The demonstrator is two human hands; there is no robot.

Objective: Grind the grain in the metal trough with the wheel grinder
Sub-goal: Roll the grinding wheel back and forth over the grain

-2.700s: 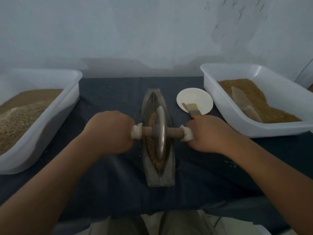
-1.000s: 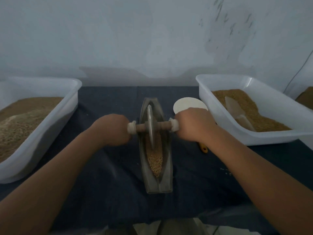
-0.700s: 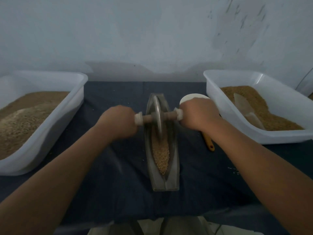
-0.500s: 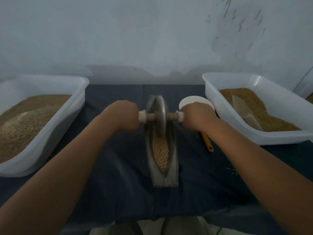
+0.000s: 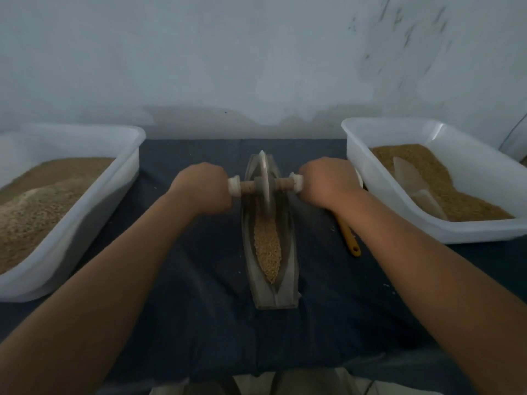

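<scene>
On the worktop [image 5: 199, 323], between the left tub [image 5: 85, 223] and the right tub [image 5: 399, 212], the metal trough [image 5: 273, 292] is seen lying lengthwise. The wheel grinder [image 5: 265, 186] is stood at its far end, its axle ends gripped by the left hand [image 5: 204, 189] and the right hand [image 5: 328, 181]. Grinding is judged mid-stroke; the wheel must next be drawn back over the grain [image 5: 268, 249] lying in the near half, under even pressure.

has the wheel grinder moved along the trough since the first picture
Yes. The wheel grinder rolled away from the person, from about the middle of the metal trough to its far end.
</scene>
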